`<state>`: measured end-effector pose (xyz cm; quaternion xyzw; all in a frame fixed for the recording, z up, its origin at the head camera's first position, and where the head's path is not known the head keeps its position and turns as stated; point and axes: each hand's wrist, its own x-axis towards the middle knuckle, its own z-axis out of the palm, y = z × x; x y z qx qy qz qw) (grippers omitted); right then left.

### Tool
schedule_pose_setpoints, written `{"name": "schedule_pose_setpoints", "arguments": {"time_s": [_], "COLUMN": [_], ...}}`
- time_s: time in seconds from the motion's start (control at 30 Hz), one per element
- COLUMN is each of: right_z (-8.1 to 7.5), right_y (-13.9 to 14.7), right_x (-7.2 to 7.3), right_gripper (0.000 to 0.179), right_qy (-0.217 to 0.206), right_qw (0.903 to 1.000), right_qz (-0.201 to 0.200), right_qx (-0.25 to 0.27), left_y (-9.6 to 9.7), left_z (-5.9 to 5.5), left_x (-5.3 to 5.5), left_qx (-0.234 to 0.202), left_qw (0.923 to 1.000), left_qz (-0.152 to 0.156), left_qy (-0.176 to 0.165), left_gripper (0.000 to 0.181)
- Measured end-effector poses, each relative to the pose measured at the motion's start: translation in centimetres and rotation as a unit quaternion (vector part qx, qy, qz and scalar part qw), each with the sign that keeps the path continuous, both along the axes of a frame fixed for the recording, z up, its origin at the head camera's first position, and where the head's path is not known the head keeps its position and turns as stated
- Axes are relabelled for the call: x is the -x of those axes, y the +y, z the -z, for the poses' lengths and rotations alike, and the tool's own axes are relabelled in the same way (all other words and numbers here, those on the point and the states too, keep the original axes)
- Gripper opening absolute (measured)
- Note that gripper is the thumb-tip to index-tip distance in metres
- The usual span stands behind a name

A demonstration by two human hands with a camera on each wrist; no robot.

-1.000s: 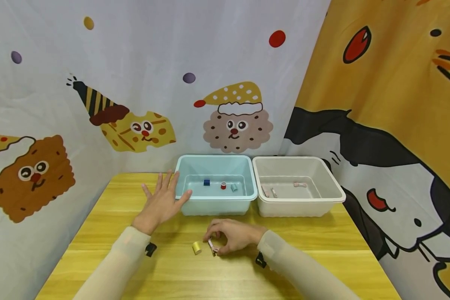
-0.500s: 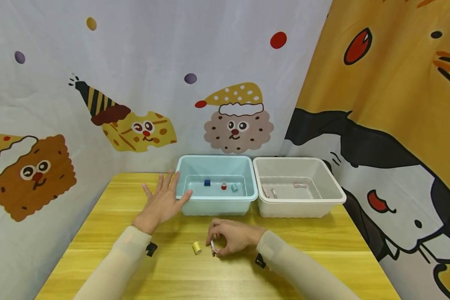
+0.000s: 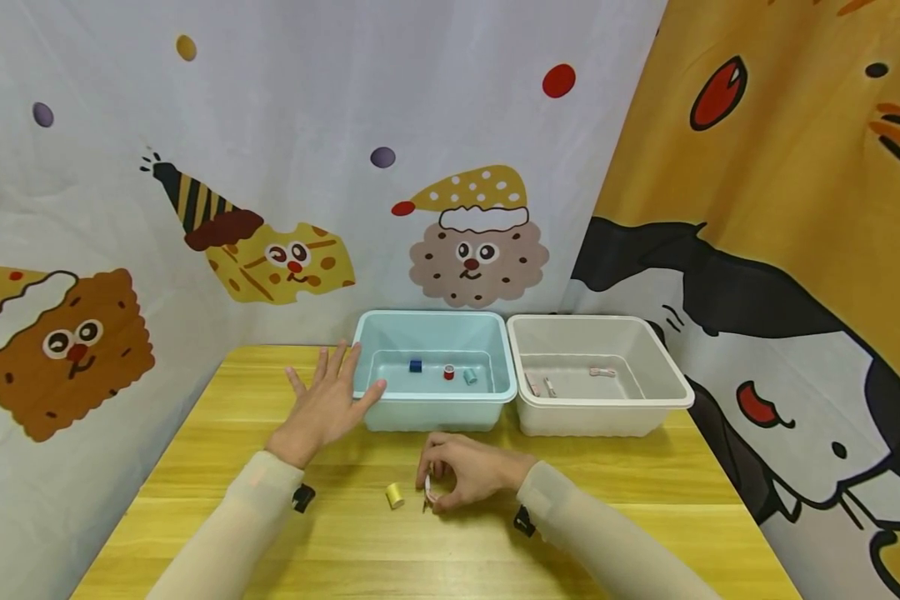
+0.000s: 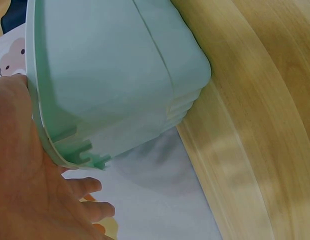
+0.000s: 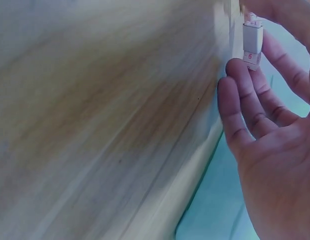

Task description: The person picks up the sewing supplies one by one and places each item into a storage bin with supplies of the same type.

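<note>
Near the middle of the table, my right hand pinches a small folded tape measure between thumb and fingers. Printed numbers and a white band show on the tape measure in the right wrist view. A yellow thread spool lies just left of it on the wood. My left hand, fingers spread, is against the left rim of a light blue bin. The left wrist view shows that hand beside the bin's edge, holding nothing.
Blue, red and light blue spools lie in the blue bin. A white bin stands right beside it, with small pink and white strips inside. A printed curtain hangs behind the wooden table.
My right hand has shifted slightly right with the tape measure, which has turned a little in the fingers. The left hand and the yellow spool stay where they were.
</note>
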<state>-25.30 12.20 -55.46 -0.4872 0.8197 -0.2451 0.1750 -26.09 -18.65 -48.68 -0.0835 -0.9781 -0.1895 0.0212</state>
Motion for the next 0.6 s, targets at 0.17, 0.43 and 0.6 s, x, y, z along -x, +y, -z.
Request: {"name": "schedule_pose_setpoints", "arguments": {"time_s": [0.17, 0.43, 0.6], "right_z": [0.0, -0.3, -1.2], "right_y": [0.2, 0.2, 0.1], "right_x": [-0.1, -0.2, -0.5], "right_gripper": [0.037, 0.036, 0.036], "right_qy": [-0.003, -0.017, -0.008], "right_qw": [0.9997, 0.9971, 0.9938], "right_qz": [0.014, 0.015, 0.011], "right_qx": [0.02, 0.072, 0.111], "left_y": [0.0, 0.0, 0.1], "left_z": [-0.1, -0.2, -0.3], "left_x": [-0.1, -0.2, -0.2], "left_qx": [-0.002, -0.007, -0.007], "left_qw": [1.0, 1.0, 1.0], "left_qz": [0.001, 0.0, -0.001], "left_qy": [0.001, 0.004, 0.005], "left_gripper": [0.106, 0.103, 0.102]}}
